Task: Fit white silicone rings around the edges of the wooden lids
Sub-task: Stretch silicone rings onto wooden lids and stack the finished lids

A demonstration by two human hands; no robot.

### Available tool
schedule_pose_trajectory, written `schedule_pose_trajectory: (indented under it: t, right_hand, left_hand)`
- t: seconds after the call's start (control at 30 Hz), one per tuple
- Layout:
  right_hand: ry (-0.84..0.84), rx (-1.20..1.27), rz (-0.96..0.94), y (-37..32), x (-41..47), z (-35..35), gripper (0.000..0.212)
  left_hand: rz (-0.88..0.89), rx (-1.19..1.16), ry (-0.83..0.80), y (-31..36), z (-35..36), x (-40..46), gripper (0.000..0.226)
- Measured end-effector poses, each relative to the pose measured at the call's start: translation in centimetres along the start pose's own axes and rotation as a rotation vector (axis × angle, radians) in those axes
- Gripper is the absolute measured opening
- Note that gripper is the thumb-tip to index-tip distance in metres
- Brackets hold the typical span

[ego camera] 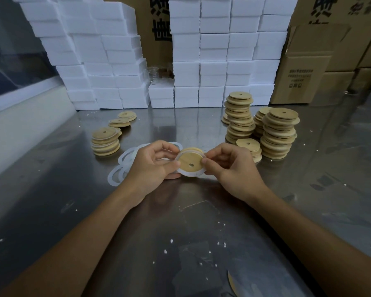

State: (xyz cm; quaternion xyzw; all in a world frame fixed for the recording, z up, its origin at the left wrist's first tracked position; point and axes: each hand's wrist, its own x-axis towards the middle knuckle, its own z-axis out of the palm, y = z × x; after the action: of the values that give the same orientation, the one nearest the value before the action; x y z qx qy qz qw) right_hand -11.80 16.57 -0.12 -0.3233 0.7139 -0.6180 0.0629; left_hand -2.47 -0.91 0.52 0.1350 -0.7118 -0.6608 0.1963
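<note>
Between both hands' grip (190, 166), ringed wooden lid (190, 161).

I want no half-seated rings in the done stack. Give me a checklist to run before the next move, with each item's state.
1. Left hand grips the lid: ok.
2. Right hand pinches the ring at the lid's edge: ok.
3. Ring seated all the way round: cannot tell, the hands hide parts of it.
4. Spare rings lie within reach on the table: ok.
5. Bare lids stacked to the right: ok.
6. Done stack stands upright on the left: ok.
</note>
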Motion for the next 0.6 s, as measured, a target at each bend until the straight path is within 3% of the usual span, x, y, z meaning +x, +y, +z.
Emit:
schedule_pose_trajectory:
  t: [0.13, 0.27, 0.47, 0.6]
  right_hand:
    - [-0.010, -0.208, -0.204, -0.14, -0.19, 0.23, 0.004]
    - [-0.056, -0.360, -0.339, -0.39, -0.33, 0.11, 0.008]
    - [0.006, -0.176, -0.176, -0.11, -0.18, 0.61, 0.004]
    - [-0.039, -0.089, -0.067, 0.04, -0.02, 0.39, 0.006]
  left_hand:
    - [0.174, 0.159, 0.000, 0.18, 0.57, -0.12, 0.028]
    - [0.332, 0.360, -0.004, 0.24, 0.90, -0.16, 0.024]
    - [0.211, 0.114, 0.030, -0.06, 0.73, -0.08, 0.022]
    - [0.103, -0.015, 0.021, -0.17, 0.59, -0.02, 0.036]
